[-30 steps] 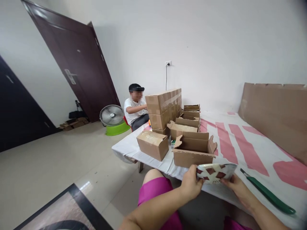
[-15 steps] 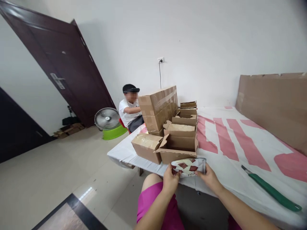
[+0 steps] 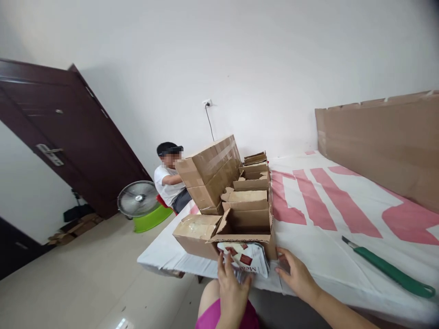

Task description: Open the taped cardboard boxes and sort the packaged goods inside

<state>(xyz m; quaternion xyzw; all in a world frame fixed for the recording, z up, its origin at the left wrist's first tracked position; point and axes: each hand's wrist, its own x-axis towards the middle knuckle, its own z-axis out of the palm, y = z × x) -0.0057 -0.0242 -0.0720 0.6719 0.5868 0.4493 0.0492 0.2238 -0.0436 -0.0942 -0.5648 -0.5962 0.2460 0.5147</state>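
White printed pouches (image 3: 245, 259) with reddish-brown squares and the lettering "Meal" lean against the near wall of an open cardboard box (image 3: 245, 238). Layered edges show at their right end; how many there are I cannot tell. My left hand (image 3: 232, 285) is at the front of the pouches, fingers spread and fingertips touching or very close to them, not wrapped round. To the right of the pouches, by the box's near right corner, my right hand (image 3: 299, 276) is open with fingers apart and nothing in it.
A taped carton (image 3: 195, 228) sits left of the open box, with stacked cartons (image 3: 209, 171) and more open boxes (image 3: 252, 183) behind. A green-handled knife (image 3: 391, 269) lies blade exposed at right. Beyond the cartons sits a person (image 3: 169, 180) near a fan (image 3: 139, 199).
The pouches have gone from between both hands to resting against the box front. My right hand has let go and moved off to the right; my left fingers have opened. The view has shifted.
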